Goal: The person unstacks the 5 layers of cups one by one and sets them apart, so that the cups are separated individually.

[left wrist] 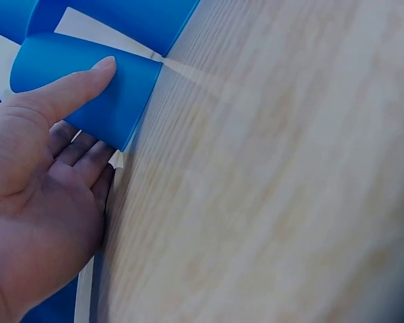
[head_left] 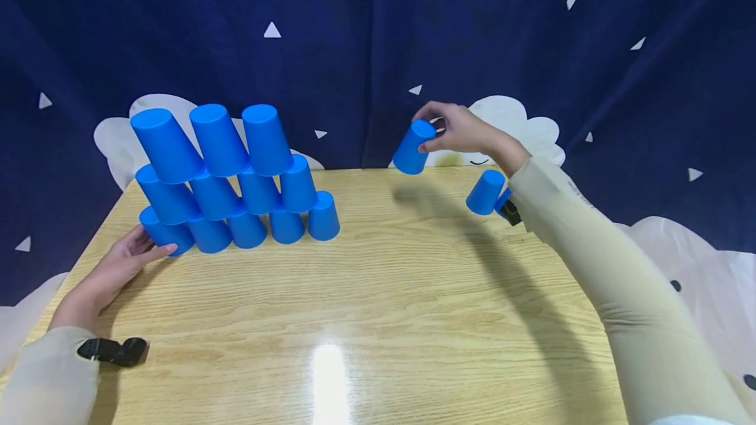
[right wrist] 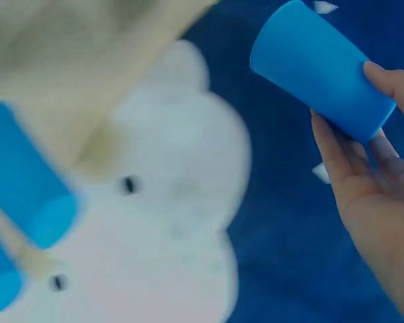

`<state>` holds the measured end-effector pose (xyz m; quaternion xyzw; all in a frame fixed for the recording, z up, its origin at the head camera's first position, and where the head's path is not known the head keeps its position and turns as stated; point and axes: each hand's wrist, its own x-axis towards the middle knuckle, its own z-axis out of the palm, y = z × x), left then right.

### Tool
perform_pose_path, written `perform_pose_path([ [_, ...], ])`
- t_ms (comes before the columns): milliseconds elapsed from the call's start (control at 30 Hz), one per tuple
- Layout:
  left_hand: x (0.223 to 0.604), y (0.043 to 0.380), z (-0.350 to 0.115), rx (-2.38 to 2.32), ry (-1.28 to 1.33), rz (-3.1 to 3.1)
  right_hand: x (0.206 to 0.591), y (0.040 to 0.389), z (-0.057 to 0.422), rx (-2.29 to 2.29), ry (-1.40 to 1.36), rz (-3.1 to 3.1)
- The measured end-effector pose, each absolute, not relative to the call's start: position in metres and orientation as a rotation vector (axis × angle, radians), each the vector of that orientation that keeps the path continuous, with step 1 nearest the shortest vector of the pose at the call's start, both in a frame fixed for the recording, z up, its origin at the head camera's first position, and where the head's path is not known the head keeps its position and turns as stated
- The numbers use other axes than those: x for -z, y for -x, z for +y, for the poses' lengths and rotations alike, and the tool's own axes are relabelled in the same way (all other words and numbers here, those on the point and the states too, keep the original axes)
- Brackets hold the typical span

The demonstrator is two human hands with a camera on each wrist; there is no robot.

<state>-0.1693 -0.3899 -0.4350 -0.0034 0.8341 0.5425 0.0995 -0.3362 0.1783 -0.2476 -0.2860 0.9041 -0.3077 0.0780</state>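
A three-tier stack of upside-down blue cups (head_left: 249,229) stands at the left of the table. My left hand (head_left: 125,258) grips the leftmost bottom cup (head_left: 166,235), thumb across its front and fingers behind; the left wrist view shows this hand (left wrist: 50,182) on the same cup (left wrist: 114,87). Held in the air right of the stack is another blue cup (head_left: 410,149), upside down and slightly tilted. My right hand (head_left: 457,128) pinches it near its closed end. In the right wrist view, thumb and fingers of that hand (right wrist: 374,188) span the cup (right wrist: 316,67).
Two more blue cups stand at the back right of the wooden table (head_left: 378,294); one cup (head_left: 485,193) shows plainly, the other is partly behind the right forearm (head_left: 590,267). A dark blue curtain (head_left: 354,51) with white shapes hangs behind the table.
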Motion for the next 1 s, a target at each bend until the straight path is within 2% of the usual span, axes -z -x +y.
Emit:
perform_pose_path([
  [167,0.434,0.170,-0.390,-1.598,0.014,2.465,0.278,0.339,0.209,0.790,0.740,2.744],
  [400,0.434,0.169,-0.389,-1.584,0.026,2.476,0.309,0.342,0.236,0.571,0.720,2.772],
  [1000,0.434,0.169,-0.390,-1.590,0.029,2.482,0.326,0.341,0.253,0.505,0.666,2.744],
])
